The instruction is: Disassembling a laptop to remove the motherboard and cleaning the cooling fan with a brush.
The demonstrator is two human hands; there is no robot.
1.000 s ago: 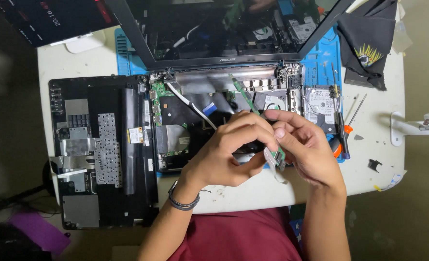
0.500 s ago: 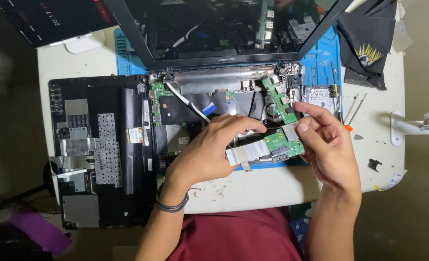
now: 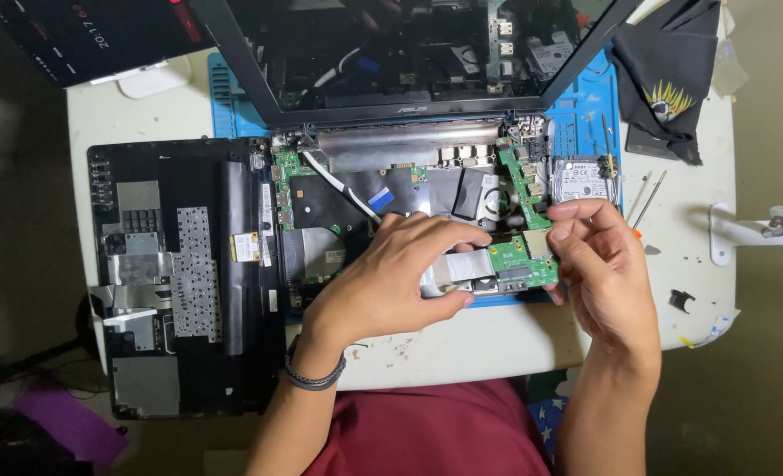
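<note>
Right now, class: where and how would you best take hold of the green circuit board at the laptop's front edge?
Pinch the green circuit board by its bare right-hand end, coming from the right, as the right hand does. It lies flat and narrow; the left hand covers its left end, where a pale ribbon cable lies.

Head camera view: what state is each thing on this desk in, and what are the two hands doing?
Laptop: lid open, base opened up, insides bare.
Green circuit board: loose, pinched by both hands.
Left hand: shut on the board's flat ribbon end.
Right hand: shut on the board's right edge.
Keyboard cover: removed, lying underside up.
Hard drive: out, on the blue mat.
</note>
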